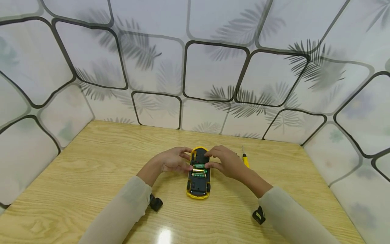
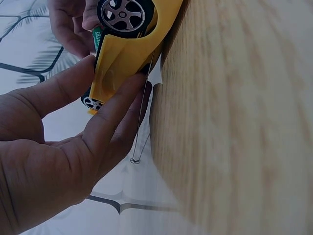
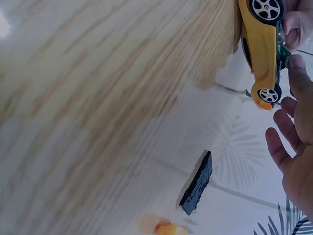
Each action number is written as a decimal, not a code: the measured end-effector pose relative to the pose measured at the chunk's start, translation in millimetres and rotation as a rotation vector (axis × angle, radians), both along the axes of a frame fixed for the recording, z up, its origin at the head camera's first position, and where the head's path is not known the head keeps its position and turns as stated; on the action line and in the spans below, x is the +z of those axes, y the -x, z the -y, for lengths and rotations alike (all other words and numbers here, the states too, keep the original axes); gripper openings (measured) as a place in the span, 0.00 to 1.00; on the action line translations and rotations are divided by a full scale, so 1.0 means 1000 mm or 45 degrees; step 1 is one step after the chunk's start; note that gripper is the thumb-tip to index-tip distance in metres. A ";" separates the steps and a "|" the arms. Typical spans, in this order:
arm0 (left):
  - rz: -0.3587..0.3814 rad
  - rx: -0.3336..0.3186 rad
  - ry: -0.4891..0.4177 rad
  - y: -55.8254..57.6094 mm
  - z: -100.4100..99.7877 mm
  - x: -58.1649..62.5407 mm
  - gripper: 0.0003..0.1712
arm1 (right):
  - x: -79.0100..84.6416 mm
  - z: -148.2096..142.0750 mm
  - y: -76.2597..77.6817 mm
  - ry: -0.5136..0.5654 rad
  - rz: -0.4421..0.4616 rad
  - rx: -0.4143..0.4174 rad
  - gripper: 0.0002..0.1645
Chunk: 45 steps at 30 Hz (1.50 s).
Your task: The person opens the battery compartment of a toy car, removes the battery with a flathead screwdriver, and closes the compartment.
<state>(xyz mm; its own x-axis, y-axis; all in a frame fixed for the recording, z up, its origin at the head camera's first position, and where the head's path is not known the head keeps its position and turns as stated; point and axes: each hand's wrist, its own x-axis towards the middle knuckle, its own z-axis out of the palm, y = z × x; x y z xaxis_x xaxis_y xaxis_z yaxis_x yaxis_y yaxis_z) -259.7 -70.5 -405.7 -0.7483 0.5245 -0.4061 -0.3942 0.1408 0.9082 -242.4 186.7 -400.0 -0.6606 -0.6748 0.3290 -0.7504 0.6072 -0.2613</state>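
A yellow toy car [image 1: 198,185] lies wheels up, its black underside facing me. Several green and gold batteries [image 1: 199,175] sit side by side in its open compartment. My left hand [image 1: 175,160] grips the car's left side, thumb at the upper edge and fingers [image 2: 115,110] along the yellow body. From the other side, my right hand [image 1: 226,162] touches the end of the farthest battery [image 1: 199,166] with its thumb [image 3: 297,66]. Its other fingers are spread loosely, the index fingertip over the underside. In the right wrist view that green battery shows at the car's edge.
A screwdriver [image 1: 245,161] with a yellow handle lies right of the car, behind my right hand. A small black cover-like piece [image 3: 196,183] rests on the wooden table [image 1: 122,145] nearby. Patterned panels [image 1: 213,71] rise at the back and both sides.
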 end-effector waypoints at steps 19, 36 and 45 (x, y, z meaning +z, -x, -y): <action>-0.003 -0.006 -0.010 0.000 0.000 0.001 0.46 | 0.013 0.010 -0.004 -0.069 0.369 0.148 0.13; 0.009 -0.006 -0.022 0.001 0.000 0.000 0.45 | 0.014 0.028 -0.006 -0.038 0.535 0.006 0.04; 0.010 -0.010 -0.015 0.001 0.001 0.001 0.46 | 0.018 0.028 -0.007 -0.042 0.590 -0.004 0.08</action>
<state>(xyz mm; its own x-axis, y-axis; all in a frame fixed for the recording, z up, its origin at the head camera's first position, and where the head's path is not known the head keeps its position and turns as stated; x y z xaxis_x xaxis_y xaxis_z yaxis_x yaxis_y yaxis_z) -260.3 -71.5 -405.0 -0.7412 0.5349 -0.4056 -0.4001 0.1331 0.9068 -235.0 158.8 -381.9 -0.7350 -0.6777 -0.0228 -0.5572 0.6227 -0.5493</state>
